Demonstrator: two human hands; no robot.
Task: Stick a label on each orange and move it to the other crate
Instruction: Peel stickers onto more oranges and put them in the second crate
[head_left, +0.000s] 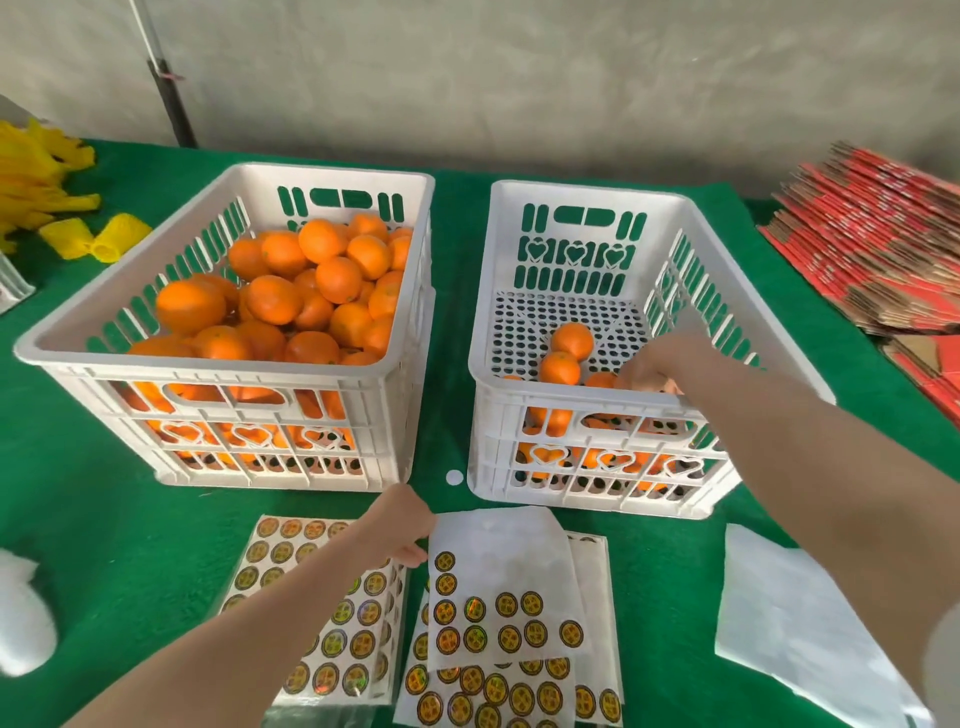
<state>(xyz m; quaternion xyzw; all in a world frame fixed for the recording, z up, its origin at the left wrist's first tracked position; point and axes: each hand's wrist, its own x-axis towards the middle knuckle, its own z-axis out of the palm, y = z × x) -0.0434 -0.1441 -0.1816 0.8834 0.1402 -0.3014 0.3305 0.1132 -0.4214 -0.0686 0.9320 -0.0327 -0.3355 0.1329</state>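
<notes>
The left white crate (228, 358) is piled high with oranges (337, 278). Only a few oranges (571, 340) lie in the right white crate (587, 197). My right hand (652, 366) reaches down into the right crate's front right corner, blurred, with its fingers curled over an orange (671, 387) that is mostly hidden. Sheets of round gold labels (509, 618) lie in front of the crates. My left hand (402, 527) is at the top left edge of the half-used sheet and pinches it with curled fingers.
Green cloth (78, 493) covers the table. Yellow foam nets (78, 236) lie at the far left, a stack of red flat cartons (872, 244) at the far right. White paper (800, 623) lies at the near right, and a loose white dot (454, 477) between the crates.
</notes>
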